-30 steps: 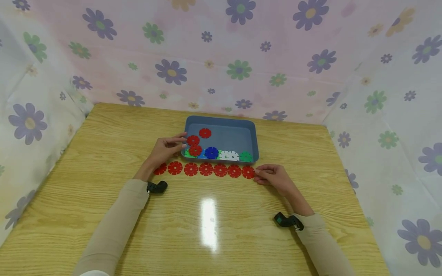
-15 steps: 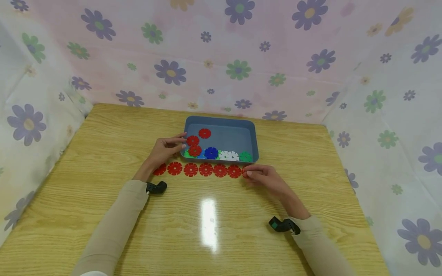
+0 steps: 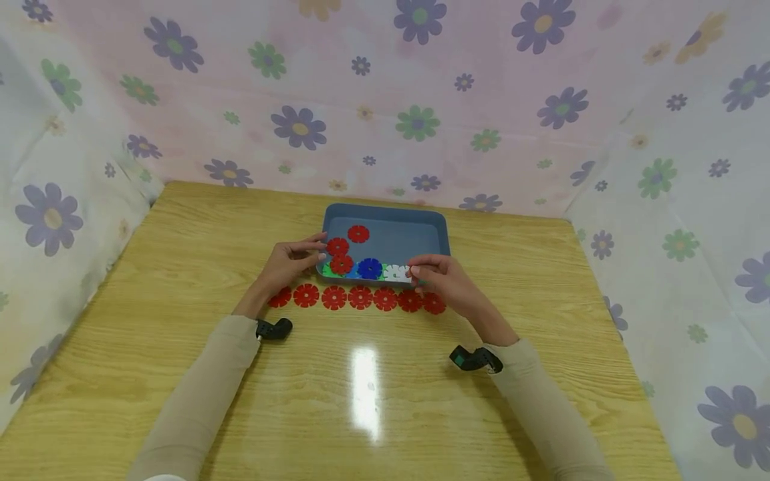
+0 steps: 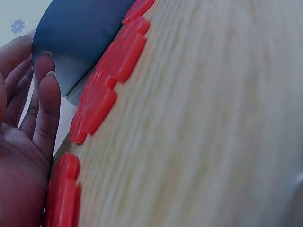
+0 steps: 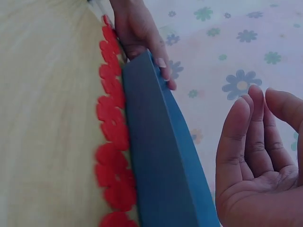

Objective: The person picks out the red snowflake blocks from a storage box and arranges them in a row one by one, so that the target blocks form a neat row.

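Observation:
My left hand (image 3: 291,262) grips the left wall of the blue tray (image 3: 385,212), fingertips at its rim near the front corner. My right hand (image 3: 448,284) hovers over the tray's front right edge, fingers loosely bent. Its thumb and fingertips come close together in the right wrist view, with nothing visible between them. Several red flower-shaped plastic discs (image 3: 333,298) lie in a row along the tray's front. The leftmost is partly behind my left hand; the rightmost red disc (image 3: 434,304) lies under my right hand.
Inside the tray are loose red discs (image 3: 358,234), a dark blue disc (image 3: 369,268) and white discs (image 3: 394,272), with green ones partly hidden. The wooden table (image 3: 289,401) spreads in front. Flower-patterned cloth (image 3: 373,100) hangs behind and at both sides.
My right hand slid the rightmost red disc left against the row, let it go, then rose toward the tray's front right. My left hand stayed at the tray.

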Demonstrator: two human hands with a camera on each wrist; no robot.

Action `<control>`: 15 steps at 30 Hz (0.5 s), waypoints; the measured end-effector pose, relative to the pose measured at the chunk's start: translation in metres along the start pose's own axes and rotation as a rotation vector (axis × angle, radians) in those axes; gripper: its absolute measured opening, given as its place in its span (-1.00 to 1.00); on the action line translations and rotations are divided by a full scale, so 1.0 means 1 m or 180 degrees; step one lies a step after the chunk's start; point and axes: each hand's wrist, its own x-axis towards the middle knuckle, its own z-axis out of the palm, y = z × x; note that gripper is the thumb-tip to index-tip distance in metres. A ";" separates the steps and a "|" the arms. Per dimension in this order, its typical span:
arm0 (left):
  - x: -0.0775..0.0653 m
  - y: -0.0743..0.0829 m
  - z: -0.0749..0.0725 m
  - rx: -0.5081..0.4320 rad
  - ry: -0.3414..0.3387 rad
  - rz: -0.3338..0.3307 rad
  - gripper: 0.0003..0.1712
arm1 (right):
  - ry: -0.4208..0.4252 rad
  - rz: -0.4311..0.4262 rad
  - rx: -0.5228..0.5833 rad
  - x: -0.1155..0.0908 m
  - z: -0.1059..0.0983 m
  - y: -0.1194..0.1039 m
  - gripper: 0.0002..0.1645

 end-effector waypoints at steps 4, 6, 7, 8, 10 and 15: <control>0.000 0.000 0.000 -0.0007 0.0015 0.0019 -0.60 | -0.0016 -0.0062 0.0052 0.023 -0.006 -0.012 -0.74; -0.001 0.001 0.000 -0.0038 0.0026 0.0028 -0.60 | -0.0026 -0.0075 0.0037 0.036 -0.010 -0.018 -0.79; -0.001 0.002 0.000 -0.0048 0.0027 0.0029 -0.60 | -0.0035 -0.0076 -0.0019 0.042 -0.012 -0.020 -0.79; -0.001 0.002 0.000 -0.0065 0.0032 0.0026 -0.60 | -0.0037 -0.0065 -0.0076 0.048 -0.015 -0.022 -0.79; -0.001 0.002 0.001 -0.0082 0.0033 0.0023 -0.60 | -0.0079 -0.0038 -0.0237 0.060 -0.021 -0.025 -0.76; -0.001 0.001 0.001 -0.0151 0.0023 0.0020 -0.61 | -0.0237 0.0022 -0.0698 0.087 -0.038 -0.034 -0.57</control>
